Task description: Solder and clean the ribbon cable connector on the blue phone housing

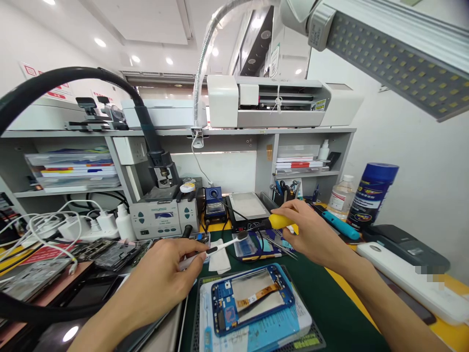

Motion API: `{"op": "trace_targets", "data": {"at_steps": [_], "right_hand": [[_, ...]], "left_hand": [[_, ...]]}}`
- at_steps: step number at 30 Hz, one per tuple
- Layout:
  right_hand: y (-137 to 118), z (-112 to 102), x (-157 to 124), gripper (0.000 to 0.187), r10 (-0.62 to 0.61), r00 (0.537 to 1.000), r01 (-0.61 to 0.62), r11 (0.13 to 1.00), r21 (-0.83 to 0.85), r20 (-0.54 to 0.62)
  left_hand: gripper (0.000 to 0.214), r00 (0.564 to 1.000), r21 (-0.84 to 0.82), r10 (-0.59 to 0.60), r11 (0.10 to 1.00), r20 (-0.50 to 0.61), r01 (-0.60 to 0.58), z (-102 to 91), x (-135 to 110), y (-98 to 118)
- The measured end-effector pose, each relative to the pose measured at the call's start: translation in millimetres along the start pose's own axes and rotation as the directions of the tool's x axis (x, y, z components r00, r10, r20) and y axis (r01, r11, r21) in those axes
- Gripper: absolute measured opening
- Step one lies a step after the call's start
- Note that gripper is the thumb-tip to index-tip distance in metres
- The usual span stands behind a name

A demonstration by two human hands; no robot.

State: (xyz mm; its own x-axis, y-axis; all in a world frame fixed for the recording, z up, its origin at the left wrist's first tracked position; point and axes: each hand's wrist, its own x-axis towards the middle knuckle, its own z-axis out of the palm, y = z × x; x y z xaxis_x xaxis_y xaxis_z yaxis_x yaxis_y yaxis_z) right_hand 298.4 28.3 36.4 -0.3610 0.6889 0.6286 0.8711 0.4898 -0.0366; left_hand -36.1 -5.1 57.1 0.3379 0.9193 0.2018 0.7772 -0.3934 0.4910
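My left hand is closed around the pale handle of a toothbrush, its dark bristle head pointing right. In my right hand is a slim tool with a yellow handle and a dark front end. That dark end points left, just above the toothbrush head; whether they touch I cannot tell. Below both hands, an opened blue phone frame shows its inside and an orange ribbon cable. It rests on a white and blue box, over a dark mat. The tool's exact kind is unclear.
Behind my hands stand a hot-air station, a soldering station and a flat plate device. Phone parts crowd the left. A spray can, clear bottle and white device line the right. A lamp hangs overhead.
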Motion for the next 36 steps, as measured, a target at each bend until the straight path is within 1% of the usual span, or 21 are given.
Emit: {"op": "trace_targets", "data": {"at_steps": [5,10,17,24,36], "right_hand": [[-8,1,0,0.024,-0.008,1.000,0.008,1.000,0.022,0.022],[-13,3,0,0.025,-0.013,0.999,0.011,0.999,0.033,0.045],[-15,5,0,0.031,-0.016,0.998,0.014,0.999,0.034,0.065],[-18,4,1,0.037,-0.007,0.996,0.005,1.000,0.026,0.085],[-17,4,0,0.036,-0.009,0.997,0.007,1.000,0.023,0.083]], "left_hand": [[0.038,0.999,0.031,0.038,0.999,0.008,-0.038,2.4,2,2],[0.039,0.999,0.056,0.038,0.998,0.012,-0.039,4.9,3,3],[0.041,0.999,0.062,0.026,0.998,0.024,-0.028,5.4,2,2],[0.039,0.999,0.072,0.036,0.997,0.013,-0.036,4.8,1,3],[0.040,0.999,0.072,0.043,0.996,0.010,-0.044,4.5,3,0]]}}
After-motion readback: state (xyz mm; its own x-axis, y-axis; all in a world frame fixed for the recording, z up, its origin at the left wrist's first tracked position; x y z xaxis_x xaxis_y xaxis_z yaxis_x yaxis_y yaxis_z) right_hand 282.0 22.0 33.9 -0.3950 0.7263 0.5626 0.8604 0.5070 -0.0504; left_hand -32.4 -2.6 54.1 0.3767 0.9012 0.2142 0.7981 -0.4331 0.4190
